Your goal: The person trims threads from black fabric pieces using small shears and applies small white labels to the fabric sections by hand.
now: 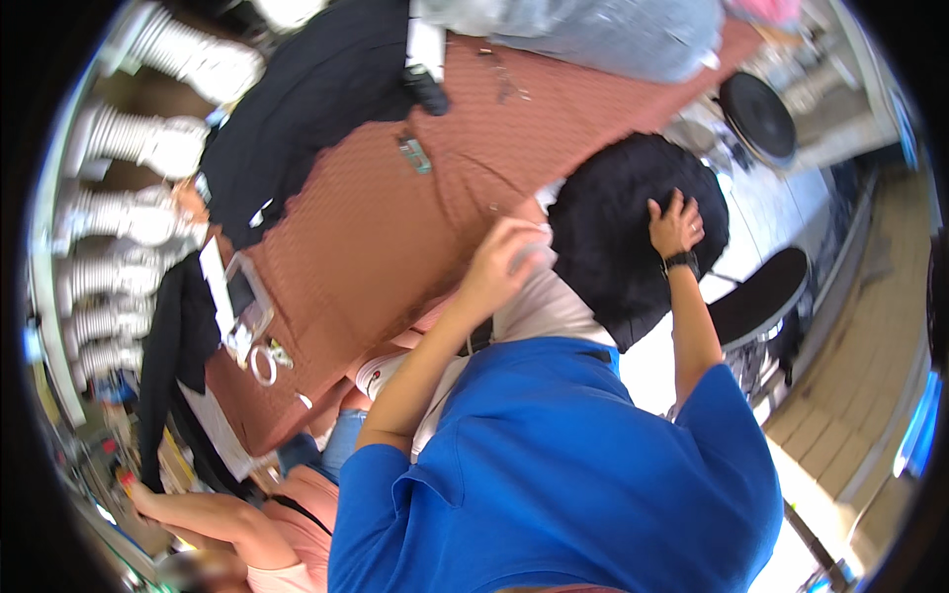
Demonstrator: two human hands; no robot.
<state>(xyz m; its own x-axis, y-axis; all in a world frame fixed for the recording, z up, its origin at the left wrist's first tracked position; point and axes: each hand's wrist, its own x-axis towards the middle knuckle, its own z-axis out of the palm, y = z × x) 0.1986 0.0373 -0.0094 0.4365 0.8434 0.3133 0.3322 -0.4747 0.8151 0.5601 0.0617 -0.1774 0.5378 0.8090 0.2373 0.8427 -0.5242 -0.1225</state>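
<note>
My right hand lies spread on a rounded heap of black cloth beside the table's right edge, a dark band around the wrist. What supports the cloth is hidden. My left hand is in front of my light trousers, close to the table edge, with its fingers curled together. Something pale shows at those fingertips, blurred and too small to name. Beyond the left hand, a small green tool lies on the brown-red quilted table cover.
Black fabric drapes over the table's far left. Grey plastic-wrapped goods lie at the back. A white ring sits at the left corner. A black round stool and chair stand right. A co-worker's arm reaches out lower left.
</note>
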